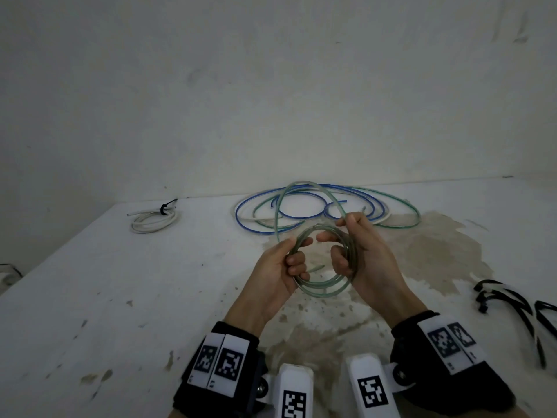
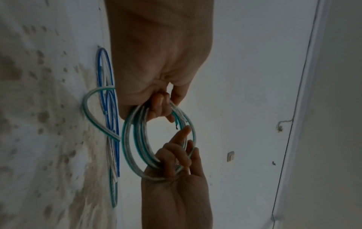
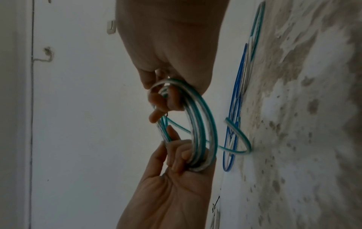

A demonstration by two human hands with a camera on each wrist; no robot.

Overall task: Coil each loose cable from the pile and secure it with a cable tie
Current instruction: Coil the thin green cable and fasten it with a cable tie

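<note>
A green-and-clear cable (image 1: 327,292) is wound into a small coil of several turns, held above the table in front of me. My left hand (image 1: 297,260) grips the coil's left side with curled fingers (image 2: 159,106). My right hand (image 1: 342,251) grips the right side, its fingers (image 3: 166,100) hooked through the ring and thumb on top. One wide loop (image 1: 278,212) of the same cable rises from the coil back toward the loose pile (image 1: 301,208) of blue, green and white cables by the wall. A short free end pokes inside the ring.
A white cable (image 1: 153,220), coiled and bound with a black tie, lies at the back left. Several black cable ties (image 1: 512,300) lie at the right edge. The white table (image 1: 120,297) is stained brown under and right of my hands. A wall stands behind it.
</note>
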